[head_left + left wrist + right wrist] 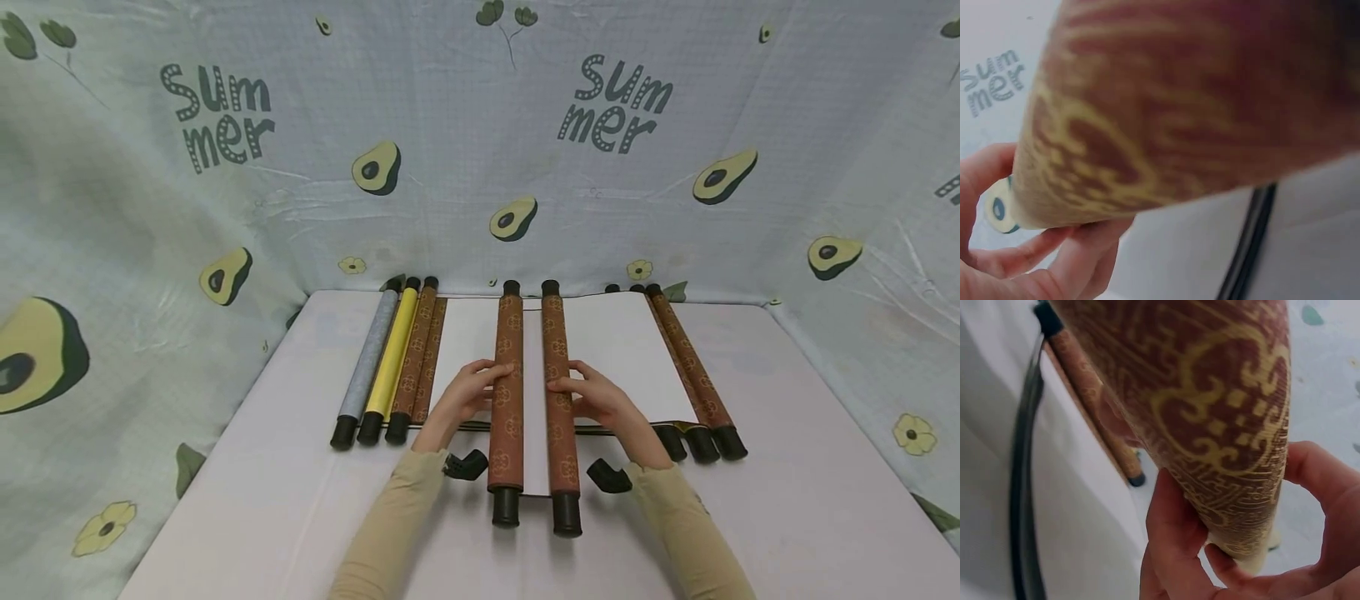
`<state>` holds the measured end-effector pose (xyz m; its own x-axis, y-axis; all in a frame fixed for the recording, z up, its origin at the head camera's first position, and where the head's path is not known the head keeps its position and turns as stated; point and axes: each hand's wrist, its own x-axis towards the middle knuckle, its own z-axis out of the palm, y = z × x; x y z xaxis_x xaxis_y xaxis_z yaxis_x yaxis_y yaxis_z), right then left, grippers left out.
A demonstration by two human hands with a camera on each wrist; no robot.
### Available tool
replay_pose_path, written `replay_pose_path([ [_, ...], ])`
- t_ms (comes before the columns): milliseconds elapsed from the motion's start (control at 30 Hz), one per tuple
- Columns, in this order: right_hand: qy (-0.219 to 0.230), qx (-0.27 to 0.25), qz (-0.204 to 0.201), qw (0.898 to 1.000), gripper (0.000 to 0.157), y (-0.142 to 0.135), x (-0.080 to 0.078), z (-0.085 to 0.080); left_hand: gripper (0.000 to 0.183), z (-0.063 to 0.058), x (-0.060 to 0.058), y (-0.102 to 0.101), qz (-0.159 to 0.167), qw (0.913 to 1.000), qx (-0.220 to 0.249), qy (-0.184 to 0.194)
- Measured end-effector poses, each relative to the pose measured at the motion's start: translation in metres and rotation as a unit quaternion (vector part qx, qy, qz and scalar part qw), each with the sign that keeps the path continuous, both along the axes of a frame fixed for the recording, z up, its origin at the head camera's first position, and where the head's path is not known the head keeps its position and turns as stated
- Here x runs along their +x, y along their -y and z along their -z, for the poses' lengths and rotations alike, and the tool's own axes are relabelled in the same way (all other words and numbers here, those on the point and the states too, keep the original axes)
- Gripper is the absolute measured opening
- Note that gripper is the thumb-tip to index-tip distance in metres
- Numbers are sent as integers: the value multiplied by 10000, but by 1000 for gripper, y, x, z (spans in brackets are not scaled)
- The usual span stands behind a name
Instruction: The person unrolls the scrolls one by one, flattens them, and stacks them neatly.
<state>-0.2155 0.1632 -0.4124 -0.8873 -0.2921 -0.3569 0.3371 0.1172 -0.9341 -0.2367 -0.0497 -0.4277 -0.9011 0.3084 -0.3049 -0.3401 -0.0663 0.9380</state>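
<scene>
A brown scroll with a gold pattern and black end knobs stands partly unrolled in the middle of the head view, a narrow white strip showing between its two rollers. My left hand grips the left roller at about mid-length, thumb on top and fingers underneath. Around the right roller curls my right hand, again near the middle. Both wrist views show the patterned roller close up, between thumb and fingers. The rollers lie nearly parallel, raised over white sheets.
Behind the hands, white sheets of opened scrolls lie on the white table. At their left end are a grey-blue roller, a yellow roller and a brown roller. More brown rollers lie right. A printed cloth hangs behind.
</scene>
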Motion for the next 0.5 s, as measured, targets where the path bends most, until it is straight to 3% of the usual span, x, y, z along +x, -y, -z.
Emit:
replay_pose_path([
  [300,30,736,198,9971,75,-15,1,-15,51,-9,-4,8,247,9997,-36,-23],
  [500,2,555,163,9983,72,-18,1,-19,58,-18,-2,16,385,9989,248,-20],
])
